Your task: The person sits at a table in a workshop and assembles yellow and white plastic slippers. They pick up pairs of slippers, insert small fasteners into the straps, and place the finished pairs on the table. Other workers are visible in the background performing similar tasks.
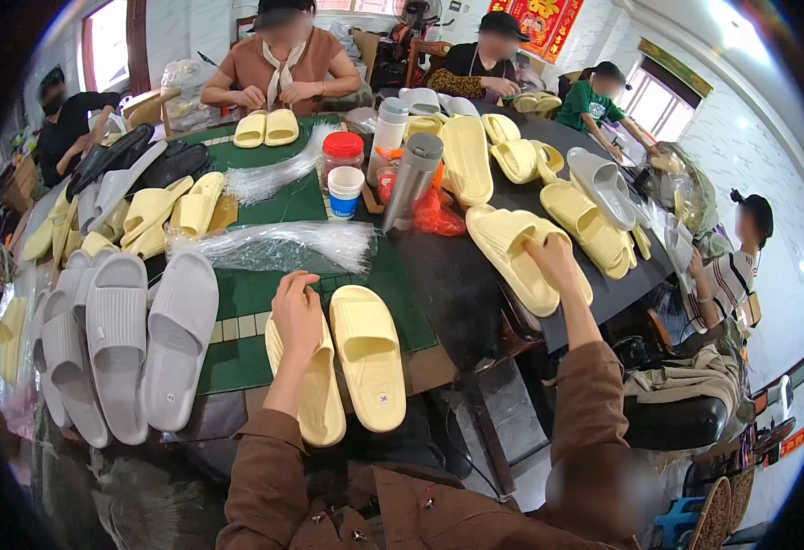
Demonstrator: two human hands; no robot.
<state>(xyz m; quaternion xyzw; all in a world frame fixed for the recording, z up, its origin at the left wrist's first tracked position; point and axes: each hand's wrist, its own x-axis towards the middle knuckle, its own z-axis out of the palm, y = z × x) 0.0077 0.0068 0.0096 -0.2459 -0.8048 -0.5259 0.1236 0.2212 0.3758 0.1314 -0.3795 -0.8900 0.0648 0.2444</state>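
The left hand (pixel 297 309) rests with its fingers curled loosely together on the upper end of a pale yellow slipper (pixel 315 390) that lies near the near edge of the table (pixel 438 284); whether it pinches anything there cannot be told. Just beside that slipper, on its right and almost touching it, lies its mate (pixel 370 356), sole down, toe end pointing away from the person. Both sit partly on a green mat (pixel 273 293) that covers the middle of the table.

The right hand (pixel 548 252) reaches out to the right-hand edge of the table and closes over the strap of another yellow slipper (pixel 512 257), fingers wrapped on it.

Beyond the left hand a bundle of clear plastic ties (pixel 283 243) lies across the mat. To the left, along the left edge, grey slippers (pixel 136 344) lie side by side, with more yellow ones (pixel 168 213) behind them. Near the middle stand a red-lidded jar (pixel 341 158), a paper cup (pixel 344 191) and a grey flask (pixel 413 179). More yellow slippers (pixel 590 225) are heaped towards the far right corner. Other people sit around the far edges.
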